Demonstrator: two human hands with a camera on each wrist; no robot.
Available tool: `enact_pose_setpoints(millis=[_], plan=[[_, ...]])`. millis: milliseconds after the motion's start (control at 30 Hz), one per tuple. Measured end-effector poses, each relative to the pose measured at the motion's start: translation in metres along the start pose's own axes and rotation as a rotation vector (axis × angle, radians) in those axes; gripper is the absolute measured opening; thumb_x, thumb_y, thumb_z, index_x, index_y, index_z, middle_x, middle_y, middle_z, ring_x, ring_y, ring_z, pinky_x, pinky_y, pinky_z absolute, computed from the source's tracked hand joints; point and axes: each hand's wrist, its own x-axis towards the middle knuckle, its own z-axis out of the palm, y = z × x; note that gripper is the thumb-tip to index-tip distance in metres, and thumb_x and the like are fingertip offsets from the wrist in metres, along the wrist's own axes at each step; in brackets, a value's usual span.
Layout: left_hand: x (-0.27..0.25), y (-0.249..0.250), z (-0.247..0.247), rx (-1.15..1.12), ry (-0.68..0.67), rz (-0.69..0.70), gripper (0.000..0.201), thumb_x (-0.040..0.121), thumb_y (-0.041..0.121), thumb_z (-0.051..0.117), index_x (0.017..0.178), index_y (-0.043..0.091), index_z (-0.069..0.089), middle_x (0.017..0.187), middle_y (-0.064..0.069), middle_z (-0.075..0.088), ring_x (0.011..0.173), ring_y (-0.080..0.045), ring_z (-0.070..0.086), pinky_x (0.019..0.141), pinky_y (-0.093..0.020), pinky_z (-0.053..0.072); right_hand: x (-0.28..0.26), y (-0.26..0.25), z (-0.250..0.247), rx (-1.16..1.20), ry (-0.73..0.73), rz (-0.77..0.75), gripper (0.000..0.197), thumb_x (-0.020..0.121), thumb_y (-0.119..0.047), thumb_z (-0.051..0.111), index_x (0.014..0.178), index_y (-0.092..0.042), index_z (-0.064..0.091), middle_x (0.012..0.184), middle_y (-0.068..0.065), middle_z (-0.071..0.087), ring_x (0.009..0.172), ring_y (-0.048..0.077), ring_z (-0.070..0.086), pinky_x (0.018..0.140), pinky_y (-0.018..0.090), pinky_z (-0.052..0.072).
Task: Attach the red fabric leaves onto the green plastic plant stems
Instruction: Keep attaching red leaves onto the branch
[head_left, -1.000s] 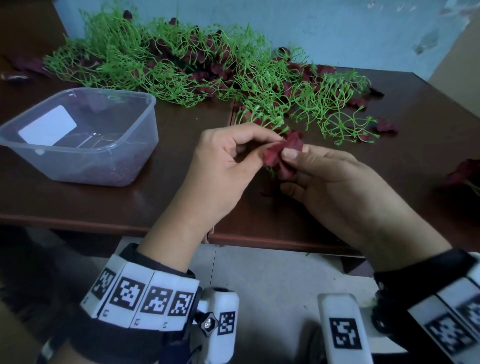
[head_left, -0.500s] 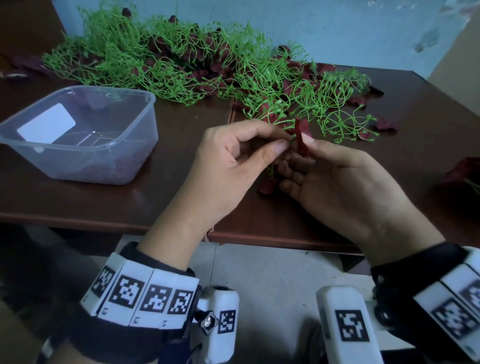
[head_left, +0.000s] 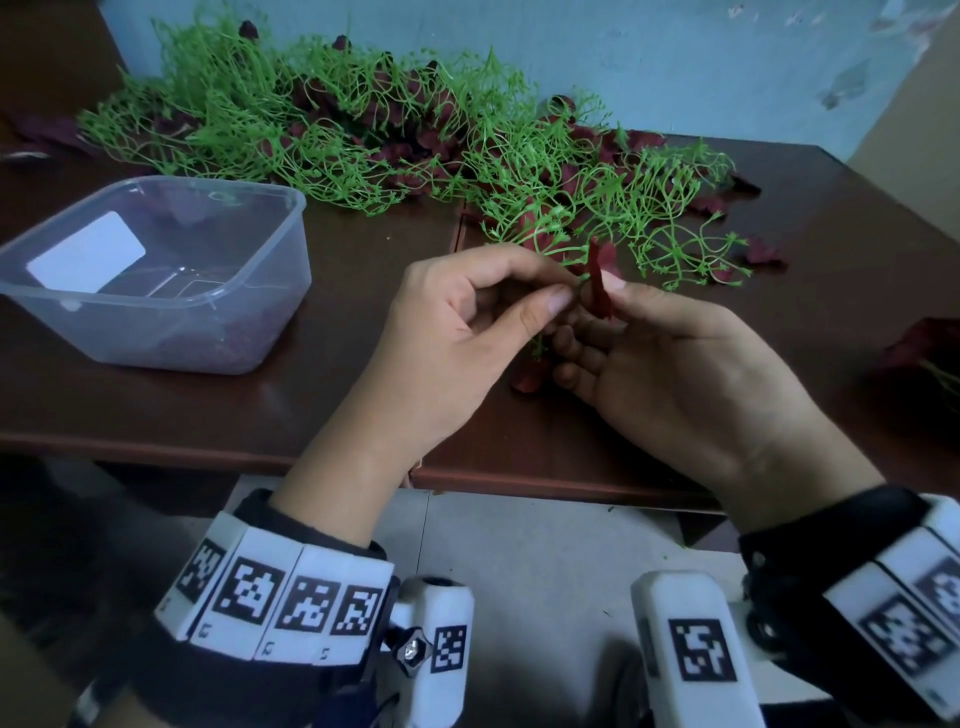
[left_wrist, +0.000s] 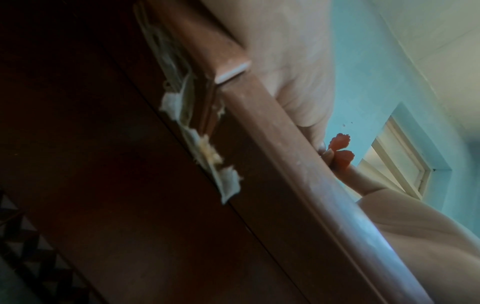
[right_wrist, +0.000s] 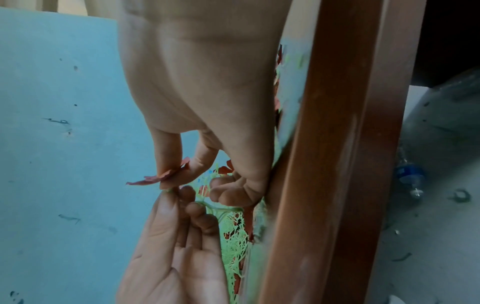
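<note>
A dark brown wooden surface (head_left: 332, 415) fills most of the head view, with a pale blue wall (head_left: 675, 62) behind its far edge. Along that far edge, from the far left to right of centre, sprawls a tangled heap of green plastic stems (head_left: 291, 130) with dark red leaves caught among the strands. On the left, nearer than the heap, stands a clear plastic tub (head_left: 156, 275) with a white label on its far wall. A few loose red leaves lie apart on the surface, one at the far right (head_left: 763, 252) and one just below the hands (head_left: 527, 376). Both hands meet above the near middle of the surface. The left hand (head_left: 467, 332) has its fingers curled, thumb and forefinger closed in a tight grip on a thin green stem (right_wrist: 221, 207), which shows best from the right wrist, running off towards the heap. The right hand (head_left: 675, 374) pinches a red fabric leaf (head_left: 597, 280) between thumb and forefinger, edge-on and upright, its lower fingers loosely bent. The leaf sits right at the tip of the stem, touching the left fingertips. From the left wrist the leaf (left_wrist: 340, 152) shows as lobes past the surface edge.
</note>
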Motion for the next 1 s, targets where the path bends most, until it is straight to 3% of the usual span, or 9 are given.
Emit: enact_pose_setpoints(millis=[333,500,600,733,1000], plan=[[0.0001,0.0006,-0.0012,0.01,0.012,0.021,0.011,0.093,0.001,0.07,0.1,0.008,0.074,0.091,0.002,0.075,0.089,-0.006,0.071,0.082,-0.02,0.053,0.0008,0.0005,0.0022,-0.061,0.016,-0.015,0.022,0.073,-0.027,0.064,0.091,-0.014,0.061,0.083,0.002,0.053,0.075,0.013,0.057,0.072,0.027,0.043],[0.001,0.0013,-0.0008,0.019,0.023,0.023,0.015,0.093,0.002,0.07,0.098,0.016,0.073,0.088,0.01,0.073,0.087,-0.001,0.069,0.08,-0.017,0.052,0.0019,0.0018,0.0015,-0.096,0.012,-0.04,0.028,0.061,-0.03,0.074,0.085,-0.016,0.071,0.081,0.003,0.059,0.072,0.013,0.059,0.066,0.024,0.046],[0.0012,0.0011,-0.0007,0.03,0.022,0.022,0.019,0.093,0.004,0.07,0.096,0.022,0.072,0.085,0.015,0.072,0.086,0.002,0.067,0.079,-0.016,0.051,0.0009,0.0023,0.0028,-0.116,0.022,-0.049,0.022,0.067,-0.028,0.07,0.086,-0.016,0.071,0.082,0.003,0.058,0.072,0.012,0.058,0.065,0.024,0.045],[0.0007,0.002,-0.0006,0.026,0.023,0.009,0.012,0.093,0.003,0.07,0.097,0.014,0.074,0.088,0.009,0.073,0.087,-0.001,0.069,0.08,-0.018,0.052,0.0002,0.0024,0.0036,-0.054,0.031,-0.033,0.018,0.08,-0.025,0.061,0.094,-0.014,0.066,0.083,0.002,0.057,0.072,0.012,0.058,0.07,0.027,0.044],[-0.0001,0.0034,-0.0004,0.018,0.024,-0.009,0.009,0.093,0.003,0.07,0.099,0.009,0.074,0.09,0.004,0.073,0.088,-0.003,0.069,0.08,-0.018,0.051,-0.0008,0.0008,0.0045,-0.025,0.033,-0.014,0.019,0.079,-0.023,0.059,0.094,-0.013,0.065,0.081,0.001,0.056,0.073,0.012,0.057,0.076,0.029,0.041]])
